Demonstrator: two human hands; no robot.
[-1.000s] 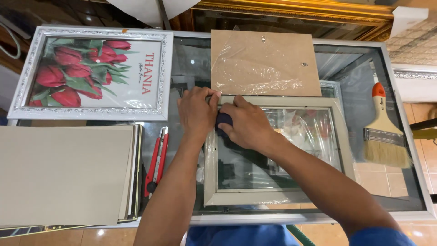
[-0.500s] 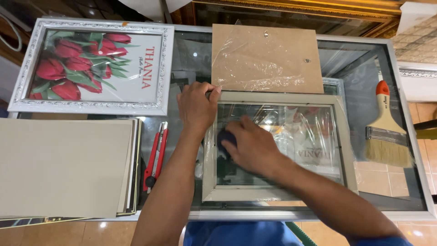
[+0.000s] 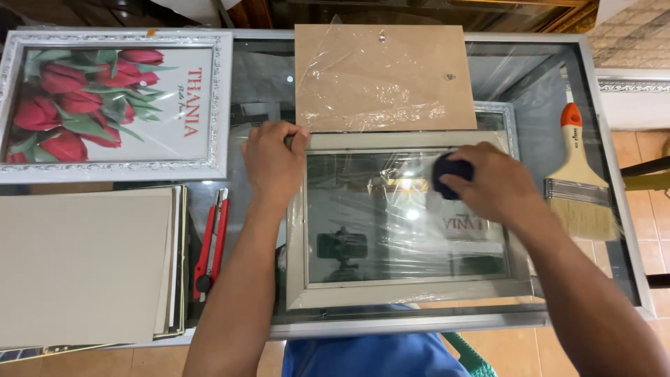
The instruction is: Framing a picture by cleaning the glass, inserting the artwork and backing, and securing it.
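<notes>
Fingers of the right hand (image 3: 488,187) pinch a dark cloth pad (image 3: 452,174), pressed flat on the glass of the grey picture frame (image 3: 408,297), upper right of the pane. Left hand (image 3: 273,166) has its fingers curled over the frame's top-left corner, pinning it down. Frame lies flat on the glass tabletop (image 3: 544,84), near the front edge.

Step, as I read it: wiping the pane, one hand bracing. Next move calls for even pressure, pad kept inside the frame's inner lip, left hand holding the corner so nothing slides.

Edges and room:
- Brown backing board (image 3: 385,73) under clear film touches or overlaps the frame's top rail; no slack there.
- Paintbrush (image 3: 579,181) lies just beside the right hand, near the tabletop's right edge; a wide stroke could knock it.
- Red utility knife (image 3: 211,241) sits left of the left forearm, with a stack of grey boards (image 3: 84,262) beyond.
- Framed tulip print (image 3: 112,105) at far left, well apart.
- Frame's bottom rail runs close to the front edge; little margin for pulling it nearer.
</notes>
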